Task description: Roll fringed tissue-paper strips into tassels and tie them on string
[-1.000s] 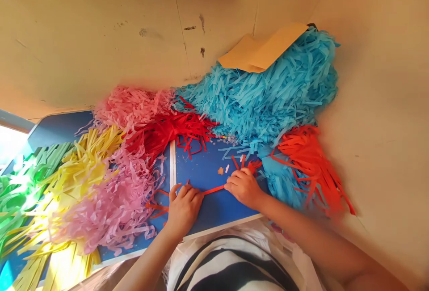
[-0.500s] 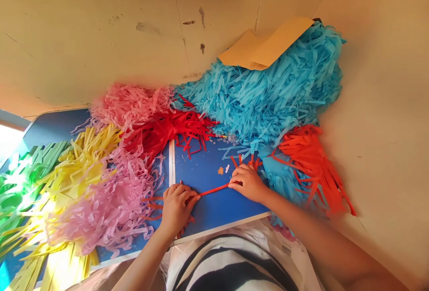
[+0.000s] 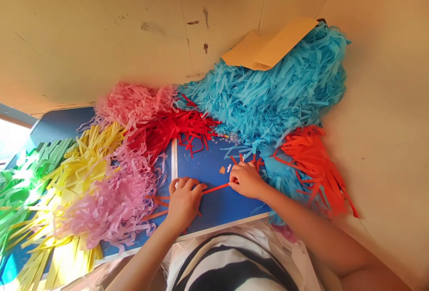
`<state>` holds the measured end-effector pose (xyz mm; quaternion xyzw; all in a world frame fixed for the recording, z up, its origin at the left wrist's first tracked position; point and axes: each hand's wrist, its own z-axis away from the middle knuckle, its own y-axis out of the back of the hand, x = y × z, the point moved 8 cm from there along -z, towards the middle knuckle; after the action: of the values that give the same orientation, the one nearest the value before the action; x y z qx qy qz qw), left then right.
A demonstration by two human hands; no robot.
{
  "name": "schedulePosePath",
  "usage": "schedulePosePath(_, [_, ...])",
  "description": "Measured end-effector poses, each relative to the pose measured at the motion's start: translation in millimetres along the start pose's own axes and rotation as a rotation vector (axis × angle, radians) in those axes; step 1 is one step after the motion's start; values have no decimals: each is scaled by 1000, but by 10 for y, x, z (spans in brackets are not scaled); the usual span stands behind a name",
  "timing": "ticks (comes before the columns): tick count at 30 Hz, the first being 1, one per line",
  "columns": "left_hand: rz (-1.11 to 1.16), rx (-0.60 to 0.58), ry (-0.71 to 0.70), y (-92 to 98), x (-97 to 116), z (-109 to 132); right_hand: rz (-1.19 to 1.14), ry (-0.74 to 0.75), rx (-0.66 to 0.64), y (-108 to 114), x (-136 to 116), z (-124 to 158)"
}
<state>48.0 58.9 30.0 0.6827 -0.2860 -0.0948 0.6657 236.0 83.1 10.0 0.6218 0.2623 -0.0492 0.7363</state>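
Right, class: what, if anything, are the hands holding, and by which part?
An orange strip, held at two places: the left hand at one end of its straight middle stretch, the right hand at the other.

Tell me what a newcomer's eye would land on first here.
Probably the big heap of light-blue, paper-like strips at the right rear of the blue tabletop, with a creased tan sheet lying on top. Next, the thin orange-red strip running between the left hand and the right hand, near the front edge.
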Motion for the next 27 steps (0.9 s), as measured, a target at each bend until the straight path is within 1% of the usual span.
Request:
schedulePosePath(3, [-119,-41,-171,-30,165,25,26,10,-27,36,-11,-15])
schedulePosePath(5, [-180,-53,-214,-54,224,25,50,2,-28,74,-39,1])
schedulePosePath(7, [-216,-23,-243,-53,272,14,90,28,16,117,-133,38])
schedulePosePath(8, [-226,-3,-264,-50,297,9,122,92,53,126,-233,63])
schedulePosePath(10, [-232,30,-305,-47,339,5,216,304,147,96,-491,134])
schedulePosePath(12, [-224,44,-323,-54,361,1,325,517,216,-19,-700,205])
schedulePosePath(14, [-186,55,-302,-56,365,-11,398,614,235,-152,-760,197])
schedulePosePath(16, [-124,76,-260,-55,365,-31,409,652,203,-250,-744,131])
schedulePosePath(19, [-68,120,-213,-52,376,-69,336,627,133,-281,-701,12])
schedulePosePath(21, [-60,169,-203,-4,384,-85,288,571,125,-217,-713,-22])
schedulePosePath(22, [-51,206,-203,52,387,-83,280,538,139,-159,-733,-16])
schedulePosePath(24, [-6,309,-221,240,404,-45,204,439,166,15,-763,28])
schedulePosePath(25, [25,362,-242,361,423,-10,99,361,162,123,-751,53])
schedulePosePath(26, [53,409,-273,490,454,31,-57,270,137,226,-717,75])
schedulePosePath(27, [76,446,-311,617,497,74,-252,184,77,298,-680,96])
